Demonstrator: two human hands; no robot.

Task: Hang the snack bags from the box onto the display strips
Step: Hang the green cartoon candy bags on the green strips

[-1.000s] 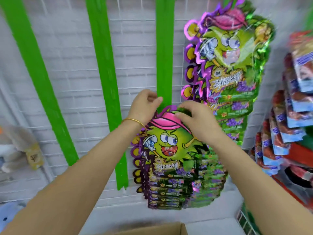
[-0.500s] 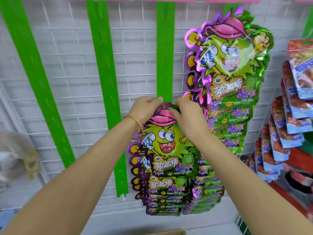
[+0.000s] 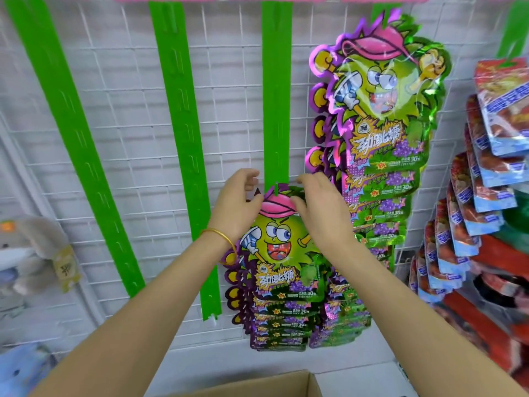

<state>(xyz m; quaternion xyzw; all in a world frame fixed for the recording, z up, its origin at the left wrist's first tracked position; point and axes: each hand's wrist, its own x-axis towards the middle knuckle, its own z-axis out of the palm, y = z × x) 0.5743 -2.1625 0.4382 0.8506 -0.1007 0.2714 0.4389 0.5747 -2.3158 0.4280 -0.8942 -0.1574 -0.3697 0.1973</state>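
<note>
One snack bag (image 3: 282,253) on strip (image 3: 276,110) | left grip (image 3: 237,209) loose beside it | right grip (image 3: 320,210) pinches its top

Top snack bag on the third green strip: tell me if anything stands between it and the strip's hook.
Nothing visible does. The top snack bag already hangs on the green strip, whose tab pokes through its top edge. The left hand and right hand sit either side of that tab, not between them.

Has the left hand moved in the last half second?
Yes. The left hand has drawn slightly left, away from the middle green display strip that its fingers touched before; a gap now shows between them.
</note>
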